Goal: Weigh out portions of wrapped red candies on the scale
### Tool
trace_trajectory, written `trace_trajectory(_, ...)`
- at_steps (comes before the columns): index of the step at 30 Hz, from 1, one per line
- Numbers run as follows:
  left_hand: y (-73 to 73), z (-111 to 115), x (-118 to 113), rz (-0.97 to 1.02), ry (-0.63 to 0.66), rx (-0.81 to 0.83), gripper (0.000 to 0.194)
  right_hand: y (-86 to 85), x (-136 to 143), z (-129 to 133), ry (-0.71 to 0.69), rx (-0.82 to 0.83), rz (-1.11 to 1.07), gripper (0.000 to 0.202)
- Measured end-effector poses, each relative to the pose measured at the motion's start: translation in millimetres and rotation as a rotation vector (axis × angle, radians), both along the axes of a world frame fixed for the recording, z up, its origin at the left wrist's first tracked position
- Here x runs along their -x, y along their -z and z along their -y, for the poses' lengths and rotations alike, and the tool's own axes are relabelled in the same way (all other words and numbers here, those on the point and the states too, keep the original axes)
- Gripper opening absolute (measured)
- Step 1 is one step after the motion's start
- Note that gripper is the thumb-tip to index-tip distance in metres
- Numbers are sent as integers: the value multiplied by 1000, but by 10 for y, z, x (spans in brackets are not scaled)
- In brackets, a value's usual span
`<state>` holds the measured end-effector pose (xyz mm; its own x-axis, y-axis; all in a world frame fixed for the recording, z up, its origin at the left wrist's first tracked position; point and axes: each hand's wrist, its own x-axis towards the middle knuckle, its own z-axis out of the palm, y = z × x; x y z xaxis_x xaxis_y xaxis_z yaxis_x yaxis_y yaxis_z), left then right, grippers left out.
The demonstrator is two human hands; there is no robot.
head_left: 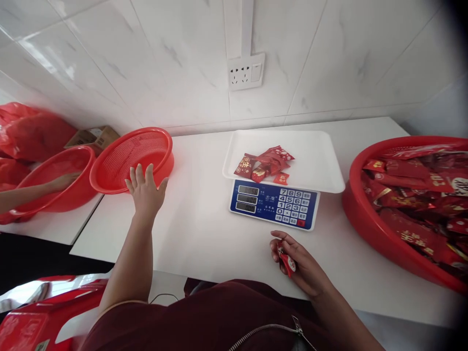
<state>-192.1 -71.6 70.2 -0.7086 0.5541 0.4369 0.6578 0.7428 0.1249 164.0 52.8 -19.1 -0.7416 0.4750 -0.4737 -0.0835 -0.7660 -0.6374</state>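
- Just off centre, toward four o'clock, sat a blue-and-white digital counting scale, three little displays lit up but their digits too faint to read for certain.
- On top of it, a shallow white weighing tray, and there they were: a loose heap of red snack packets with gold print, bunched on the tray's nine-o'clock half, one small packet lying near its six-o'clock rim.
- Down at five o'clock, the right hand had its fingers curled firmly round a shiny red-and-white packet, palm up, just short of the scale; whether it gripped more than one, I could not tell.
- Over at nine o'clock, the left hand, wide open, fingers spread, gripping nothing in sight! It overlapped the near edge of a red perforated basket; contact could not be made out.
- Beyond that, farther out at nine, a co-worker's hand reached inside a red plastic basin, its hold impossible to see.
- Out at three o'clock, big and brimming, a red tub full of more red packets.
- Up at twelve, a white wall socket; down at six, the wearer's maroon top with its zip.
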Motion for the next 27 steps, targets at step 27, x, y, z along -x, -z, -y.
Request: trace_trajectory(27, 87, -485, -468, 90, 407, 150, 53, 93, 22, 1, -7, -34, -11, 41)
